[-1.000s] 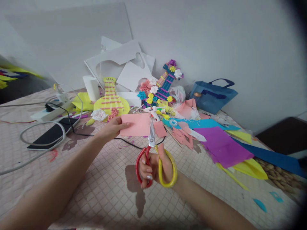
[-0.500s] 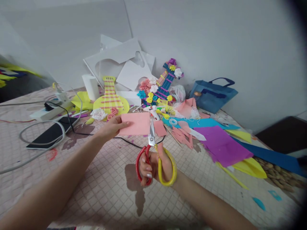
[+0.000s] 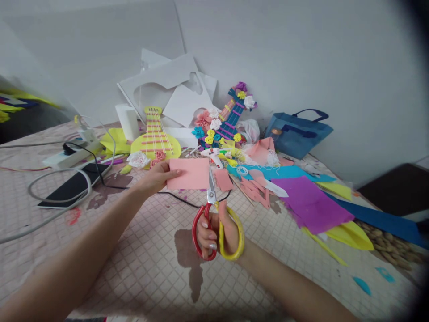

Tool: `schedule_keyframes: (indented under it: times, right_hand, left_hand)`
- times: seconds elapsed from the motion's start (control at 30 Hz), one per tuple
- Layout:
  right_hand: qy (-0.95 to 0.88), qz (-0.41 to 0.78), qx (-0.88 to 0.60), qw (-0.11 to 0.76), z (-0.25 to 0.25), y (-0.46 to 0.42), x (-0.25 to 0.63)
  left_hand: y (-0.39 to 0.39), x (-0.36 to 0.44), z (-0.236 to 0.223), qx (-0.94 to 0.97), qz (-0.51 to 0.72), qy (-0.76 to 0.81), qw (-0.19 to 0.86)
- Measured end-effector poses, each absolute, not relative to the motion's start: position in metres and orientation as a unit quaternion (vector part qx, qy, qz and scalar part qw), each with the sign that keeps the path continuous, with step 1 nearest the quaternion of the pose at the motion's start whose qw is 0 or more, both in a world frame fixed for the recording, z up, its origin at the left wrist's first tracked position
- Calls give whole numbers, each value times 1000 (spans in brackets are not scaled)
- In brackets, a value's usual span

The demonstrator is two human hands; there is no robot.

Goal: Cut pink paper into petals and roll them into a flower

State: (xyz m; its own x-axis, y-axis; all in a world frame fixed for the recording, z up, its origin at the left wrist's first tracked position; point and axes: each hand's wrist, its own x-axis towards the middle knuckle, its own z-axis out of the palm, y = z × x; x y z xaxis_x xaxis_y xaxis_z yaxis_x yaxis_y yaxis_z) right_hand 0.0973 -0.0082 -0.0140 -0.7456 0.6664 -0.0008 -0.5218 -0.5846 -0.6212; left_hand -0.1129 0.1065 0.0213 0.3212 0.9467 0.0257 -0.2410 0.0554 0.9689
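Note:
A pink rectangular sheet (image 3: 189, 173), paper or felt, is pinched at its left end by my left hand (image 3: 161, 175), thumb on top. My right hand (image 3: 214, 232) grips scissors (image 3: 211, 197) with one red and one yellow handle, fingers through the loops. The blades point away from me and lie along the right edge of the sheet, nearly closed; whether they touch it I cannot tell. Just right of the blades a small pink piece (image 3: 223, 180) lies on the table. Pink scraps (image 3: 253, 191) are beside it.
A yellow paper guitar (image 3: 156, 141) and a flowered blue one (image 3: 233, 116) stand at the back. A glue gun (image 3: 214, 154) lies beyond the blades. Purple sheets (image 3: 311, 201) and a blue bag (image 3: 298, 134) are on the right; a power strip (image 3: 67, 154) and cables are left.
The scissor handles have drawn closer together and the blades have closed further along the sheet's right edge. My left hand and the sheet stay almost in place.

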Motion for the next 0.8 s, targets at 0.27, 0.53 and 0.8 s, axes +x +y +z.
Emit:
schedule_keyframes:
  times: [0.27, 0.53, 0.8]
  right_hand:
    - [-298, 886, -125, 334, -11, -9, 97]
    - [-312, 890, -135, 304, -6, -8, 101]
    - [-319, 883, -135, 317, -10, -6, 102]
  left_hand:
    - [108, -116, 23, 496, 473, 346, 641]
    - [104, -113, 23, 532, 439, 335, 642]
    - [103, -113, 22, 536, 437, 329, 642]
